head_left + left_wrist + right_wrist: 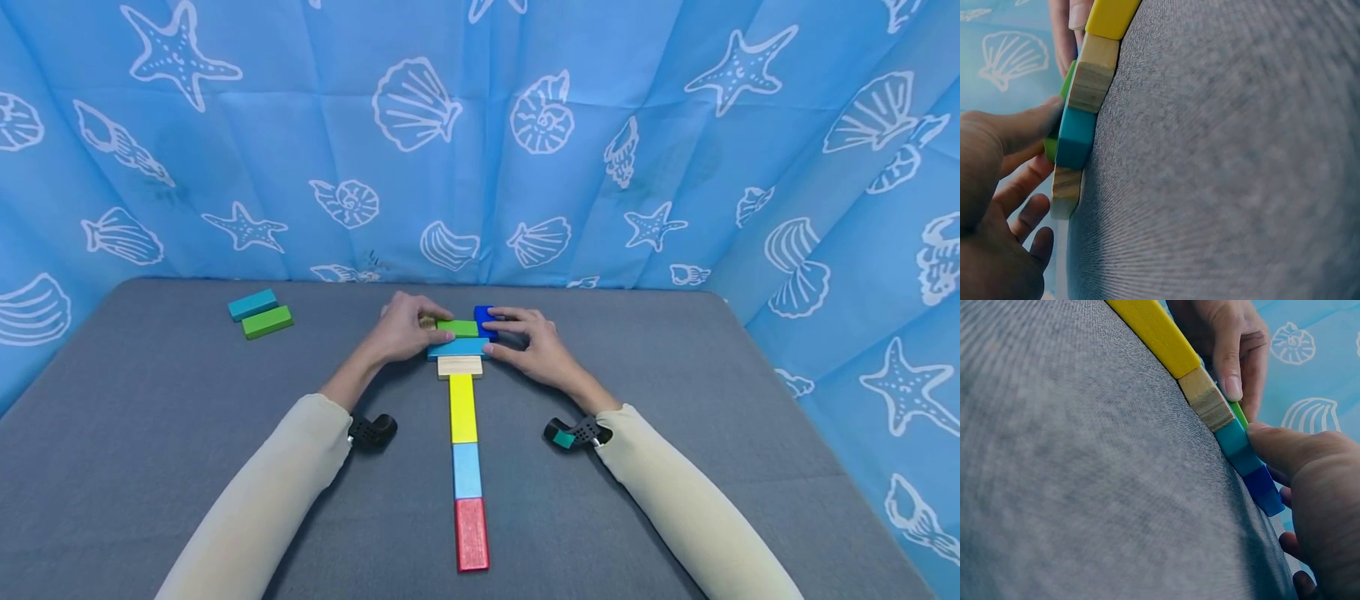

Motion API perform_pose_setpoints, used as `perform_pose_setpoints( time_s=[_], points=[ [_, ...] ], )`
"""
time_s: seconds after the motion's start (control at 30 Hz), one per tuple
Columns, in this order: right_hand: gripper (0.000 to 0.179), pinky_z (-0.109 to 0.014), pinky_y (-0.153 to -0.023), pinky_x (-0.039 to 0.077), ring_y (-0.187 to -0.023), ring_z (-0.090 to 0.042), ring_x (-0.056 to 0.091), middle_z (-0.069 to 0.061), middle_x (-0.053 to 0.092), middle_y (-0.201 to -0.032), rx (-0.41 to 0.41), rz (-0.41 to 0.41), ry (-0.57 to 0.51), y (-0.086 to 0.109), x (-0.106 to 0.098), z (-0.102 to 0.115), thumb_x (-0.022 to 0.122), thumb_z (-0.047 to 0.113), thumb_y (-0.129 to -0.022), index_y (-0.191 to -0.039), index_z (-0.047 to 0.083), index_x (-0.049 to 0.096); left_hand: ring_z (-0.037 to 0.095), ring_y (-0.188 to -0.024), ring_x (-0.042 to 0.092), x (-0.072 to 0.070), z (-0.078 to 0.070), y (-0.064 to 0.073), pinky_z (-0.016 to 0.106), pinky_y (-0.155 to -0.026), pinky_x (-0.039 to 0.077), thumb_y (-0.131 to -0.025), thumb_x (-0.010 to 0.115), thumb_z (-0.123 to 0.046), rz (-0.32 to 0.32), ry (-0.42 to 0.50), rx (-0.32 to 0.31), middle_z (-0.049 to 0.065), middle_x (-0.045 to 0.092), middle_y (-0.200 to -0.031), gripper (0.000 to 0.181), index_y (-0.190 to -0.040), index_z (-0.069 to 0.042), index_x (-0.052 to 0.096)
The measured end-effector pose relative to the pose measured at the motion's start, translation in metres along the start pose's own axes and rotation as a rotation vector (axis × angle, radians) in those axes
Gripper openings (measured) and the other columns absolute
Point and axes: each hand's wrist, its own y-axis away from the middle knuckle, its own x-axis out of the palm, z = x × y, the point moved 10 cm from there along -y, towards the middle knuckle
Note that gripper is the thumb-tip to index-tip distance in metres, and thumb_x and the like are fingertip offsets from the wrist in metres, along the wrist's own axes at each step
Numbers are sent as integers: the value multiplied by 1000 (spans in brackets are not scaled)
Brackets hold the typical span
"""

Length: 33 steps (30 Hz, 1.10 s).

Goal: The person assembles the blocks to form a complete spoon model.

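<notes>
A green block (459,328) lies against the far side of a teal block (459,348). My left hand (408,327) pinches the green block at its left part, thumb on the near side and index finger on the far side. A plain wooden block (1066,192) sits under that hand, partly hidden. At the right, my right hand (528,346) has its index and middle fingertips on a dark blue block (483,320), and its thumb lies at the right end of the teal block. Both hands' fingers hide parts of these blocks.
Toward me, a line of blocks runs from the teal one: a wooden block (460,367), a yellow block (462,408), a light blue block (467,471) and a red block (472,535). At far left lie another teal block (252,305) and green block (267,322). A curtain (480,167) hangs behind the table.
</notes>
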Motion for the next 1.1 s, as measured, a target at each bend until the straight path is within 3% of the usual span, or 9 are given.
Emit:
perform_pose_setpoints(
  time_s=[0.3,0.53,0.77,1.1],
  points=[
    [42,-61,-105,24,-135,-36,40,-9,52,-149,-9,-4,11,0,0,2,76,26,-93,-132,12,69,28,-116,44,-1,-1,1,52,-102,29,-92,76,-29,0,-74,-12,8,68,-121,32,-120,-12,76],
    [41,-60,-105,24,-134,-34,40,-8,53,-149,0,-6,16,1,0,2,76,26,-94,-132,13,69,30,-118,44,-9,-1,8,53,-103,28,-91,76,-27,-38,-32,28,9,66,-124,36,-123,-10,73],
    [41,-61,-106,23,-135,-35,40,-9,53,-149,-4,-14,13,0,0,1,77,25,-92,-131,12,70,35,-121,48,-43,11,30,57,-104,32,-92,76,-23,-128,43,60,15,65,-126,41,-127,-4,70],
    [41,-62,-107,22,-136,-35,40,-8,54,-148,-2,-14,-10,1,0,1,77,26,-92,-130,13,71,41,-123,48,-98,64,69,58,-94,41,-94,74,-31,-250,103,-46,18,59,-134,47,-132,-4,66]
  ],
)
